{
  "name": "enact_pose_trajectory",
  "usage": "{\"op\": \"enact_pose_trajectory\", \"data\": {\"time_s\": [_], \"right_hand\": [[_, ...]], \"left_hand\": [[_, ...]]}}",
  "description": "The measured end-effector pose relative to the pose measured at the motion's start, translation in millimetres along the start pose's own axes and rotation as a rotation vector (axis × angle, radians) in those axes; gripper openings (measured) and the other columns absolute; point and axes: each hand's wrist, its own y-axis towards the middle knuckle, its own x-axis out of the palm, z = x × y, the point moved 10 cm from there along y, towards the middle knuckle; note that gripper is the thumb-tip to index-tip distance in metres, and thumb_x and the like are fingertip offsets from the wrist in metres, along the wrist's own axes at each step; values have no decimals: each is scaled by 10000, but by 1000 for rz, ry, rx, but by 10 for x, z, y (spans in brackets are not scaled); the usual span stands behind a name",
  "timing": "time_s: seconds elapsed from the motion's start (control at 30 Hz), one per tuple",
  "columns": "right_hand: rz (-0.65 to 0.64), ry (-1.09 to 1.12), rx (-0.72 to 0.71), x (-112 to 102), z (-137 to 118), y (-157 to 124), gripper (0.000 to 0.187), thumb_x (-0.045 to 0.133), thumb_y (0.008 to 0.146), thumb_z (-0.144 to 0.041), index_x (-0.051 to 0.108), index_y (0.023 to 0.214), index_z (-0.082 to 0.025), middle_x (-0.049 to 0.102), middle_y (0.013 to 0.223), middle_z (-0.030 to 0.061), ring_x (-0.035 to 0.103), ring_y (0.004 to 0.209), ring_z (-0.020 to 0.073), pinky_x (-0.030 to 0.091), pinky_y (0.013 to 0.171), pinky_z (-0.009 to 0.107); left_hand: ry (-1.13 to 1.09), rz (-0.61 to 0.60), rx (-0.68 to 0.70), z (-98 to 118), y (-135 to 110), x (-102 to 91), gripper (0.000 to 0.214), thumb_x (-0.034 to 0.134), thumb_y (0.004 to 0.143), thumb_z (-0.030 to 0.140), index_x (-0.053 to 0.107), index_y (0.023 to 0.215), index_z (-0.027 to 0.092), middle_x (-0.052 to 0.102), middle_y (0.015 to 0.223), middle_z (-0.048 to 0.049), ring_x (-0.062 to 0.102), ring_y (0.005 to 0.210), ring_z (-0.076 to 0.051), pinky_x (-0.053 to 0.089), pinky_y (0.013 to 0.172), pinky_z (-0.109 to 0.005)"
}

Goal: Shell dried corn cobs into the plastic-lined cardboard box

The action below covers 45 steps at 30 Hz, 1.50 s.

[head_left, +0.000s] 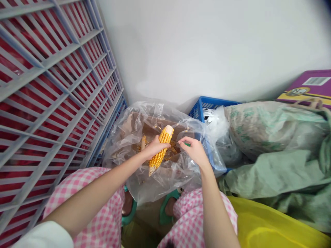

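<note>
2 grips over a plastic-lined carton [139, 125] of kernels [173, 148]: left [155, 147] clasps a corn cob [164, 136], right [193, 151] pinches a green-handled pick [187, 144].

Off to my left, at the frame's left edge, stands a gray slatted rack [51, 103] with red behind it. Ahead rises a white wall [196, 51], and green sacks [274, 137] slump at right.

I have only one camera, worn on the person's head. It looks forward and down, quite near above the left hand [155, 147] and right hand [194, 152], toward the white wall [196, 51] at far.
</note>
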Motion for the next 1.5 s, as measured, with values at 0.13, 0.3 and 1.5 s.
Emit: {"op": "enact_pose_trajectory", "data": {"time_s": [0.13, 0.3, 1.5], "right_hand": [[1, -17, 0, 6, -4, 7, 215, 477, 745, -340, 617, 709, -180, 647, 730, 9, 562, 695, 154, 390, 683, 247], [-2, -19, 15, -5, -16, -6, 224, 472, 753, -353, 609, 713, -181, 642, 727, 9, 557, 692, 150, 383, 670, 238], [-94, 1, 35, 30, 21, -58, 208, 463, 759, -339, 586, 712, -178, 613, 699, -9, 529, 664, 129, 367, 648, 218]], "left_hand": [[-5, 12, 22, 26, 23, -15, 439, 613, 622, 388, 404, 940, 169, 563, 920, -69, 570, 779, -188, 430, 599, -251], [67, 28, 27, 46, 21, -31, 436, 615, 613, 387, 413, 936, 176, 571, 911, -63, 571, 786, -196, 423, 608, -258], [239, 30, 79, 171, -68, -17, 406, 582, 617, 366, 411, 930, 172, 581, 938, -83, 573, 839, -215, 417, 644, -267]]}}
